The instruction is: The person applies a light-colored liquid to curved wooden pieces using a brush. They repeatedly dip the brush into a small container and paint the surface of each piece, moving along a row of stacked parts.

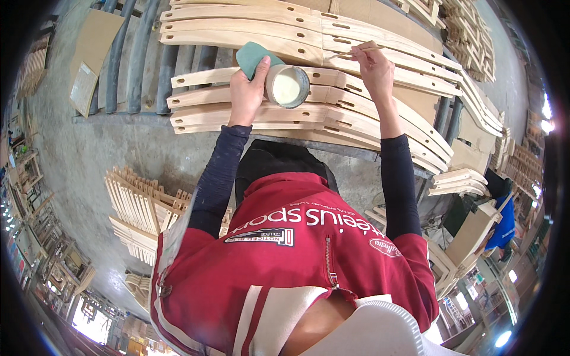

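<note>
The left hand (245, 89) is gripping a small round cup (287, 86) of creamy white liquid, probably glue, its fingers curled tight around the wall. A green pad (254, 57) is sitting pinched between the same hand and the cup. The cup is hanging tipped toward the person, mouth in plain view, just above the slats (261, 113), likely so the stick can dip into it easily.

The right hand (375, 68) is pinching a thin stick (347, 53) between thumb and fingertips, fingers closed on it. Its tip is pointing left, resting on or just over a slat near a slot; whether it is touching I cannot tell.

The slats are pale bare wood, long, gently curved, with oblong slots cut through them. They are lying side by side in rows across the desk (368, 151), slots facing up, which is keeping every slot within reach. More wooden parts (139, 207) are lying stacked on the concrete floor (77, 154) at the person's left.
</note>
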Available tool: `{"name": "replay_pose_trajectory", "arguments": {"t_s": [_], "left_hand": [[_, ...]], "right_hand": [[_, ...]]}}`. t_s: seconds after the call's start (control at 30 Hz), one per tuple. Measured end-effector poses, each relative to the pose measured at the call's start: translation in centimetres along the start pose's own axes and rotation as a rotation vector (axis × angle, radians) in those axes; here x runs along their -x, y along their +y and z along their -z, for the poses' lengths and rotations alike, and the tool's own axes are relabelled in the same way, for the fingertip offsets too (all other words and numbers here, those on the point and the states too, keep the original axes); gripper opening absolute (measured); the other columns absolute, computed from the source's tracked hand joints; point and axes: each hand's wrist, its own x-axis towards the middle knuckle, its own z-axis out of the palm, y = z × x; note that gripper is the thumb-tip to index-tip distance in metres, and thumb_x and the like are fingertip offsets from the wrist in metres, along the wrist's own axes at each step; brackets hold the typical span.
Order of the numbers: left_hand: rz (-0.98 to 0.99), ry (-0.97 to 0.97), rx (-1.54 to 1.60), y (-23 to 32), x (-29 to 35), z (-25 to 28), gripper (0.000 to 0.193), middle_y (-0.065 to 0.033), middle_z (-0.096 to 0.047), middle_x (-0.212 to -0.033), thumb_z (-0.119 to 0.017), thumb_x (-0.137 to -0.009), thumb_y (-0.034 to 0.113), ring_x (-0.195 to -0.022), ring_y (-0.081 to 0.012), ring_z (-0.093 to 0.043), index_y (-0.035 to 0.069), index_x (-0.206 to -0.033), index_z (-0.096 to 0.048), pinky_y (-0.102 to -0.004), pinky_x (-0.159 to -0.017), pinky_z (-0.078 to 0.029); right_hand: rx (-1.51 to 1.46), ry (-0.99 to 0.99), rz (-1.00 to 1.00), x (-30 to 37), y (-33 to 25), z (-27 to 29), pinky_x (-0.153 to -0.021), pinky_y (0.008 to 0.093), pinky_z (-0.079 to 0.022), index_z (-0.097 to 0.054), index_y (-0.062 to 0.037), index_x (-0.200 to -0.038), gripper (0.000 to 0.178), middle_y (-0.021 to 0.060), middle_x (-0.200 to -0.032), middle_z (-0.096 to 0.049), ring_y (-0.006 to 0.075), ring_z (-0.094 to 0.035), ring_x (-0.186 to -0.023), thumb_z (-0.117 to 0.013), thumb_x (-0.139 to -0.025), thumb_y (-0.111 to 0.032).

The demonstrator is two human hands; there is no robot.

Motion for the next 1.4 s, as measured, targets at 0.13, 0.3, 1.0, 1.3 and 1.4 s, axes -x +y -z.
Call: {"name": "replay_pose_trajectory", "arguments": {"t_s": [0.13,0.3,1.0,1.3,1.4], "left_hand": [[0.012,0.002,-0.044,0.2,0.0,0.1,0.040,-0.0054,-0.070,-0.080,-0.066,-0.093,0.037,-0.073,-0.0098,-0.059,-0.003,-0.091,-0.071,-0.0269,-0.069,-0.048],[-0.019,-0.003,-0.027,-0.1,-0.3,0.0,0.041,-0.0055,-0.070,-0.079,-0.066,-0.093,0.037,-0.073,-0.0094,-0.059,-0.004,-0.091,-0.071,-0.0267,-0.068,-0.048],[-0.167,-0.065,-0.060,3.4,-3.7,-3.4,0.040,-0.0038,-0.069,-0.076,-0.067,-0.092,0.037,-0.068,-0.0074,-0.059,-0.003,-0.088,-0.072,-0.0241,-0.063,-0.048],[-0.196,-0.058,-0.030,3.8,-3.5,-3.9,0.038,-0.0052,-0.069,-0.070,-0.065,-0.094,0.035,-0.062,-0.0095,-0.059,-0.002,-0.088,-0.072,-0.0268,-0.059,-0.048],[-0.162,-0.037,-0.038,3.7,-3.7,-3.7,0.038,-0.0057,-0.069,-0.071,-0.065,-0.094,0.036,-0.063,-0.0096,-0.060,-0.002,-0.089,-0.072,-0.0271,-0.060,-0.049]], "right_hand": [[0.122,0.008,-0.046,-0.1,0.5,1.1,-0.066,0.0299,-0.055,-0.063,-0.0068,-0.091,0.015,0.0088,-0.078,-0.072,0.0200,-0.073,-0.075,-0.062,-0.094,-0.022],[0.081,-0.028,-0.049,-0.1,-0.1,0.8,-0.067,0.0276,-0.055,-0.062,-0.0056,-0.090,0.014,0.0089,-0.077,-0.071,0.0180,-0.073,-0.075,-0.063,-0.093,-0.020],[-0.478,-0.019,-0.070,3.2,-8.3,4.7,-0.074,0.0263,-0.058,-0.067,0.0074,-0.090,0.021,0.0119,-0.089,-0.072,0.0176,-0.071,-0.084,-0.063,-0.095,-0.013],[-0.653,-0.165,-0.207,3.2,-6.8,3.8,-0.074,0.0284,-0.057,-0.062,0.0036,-0.094,0.021,0.0143,-0.090,-0.071,0.0197,-0.071,-0.081,-0.059,-0.098,-0.017],[-0.779,-0.157,-0.340,3.0,-6.4,4.2,-0.076,0.0293,-0.057,-0.058,0.0019,-0.098,0.018,0.0170,-0.092,-0.071,0.0208,-0.071,-0.083,-0.059,-0.098,-0.016]]}}
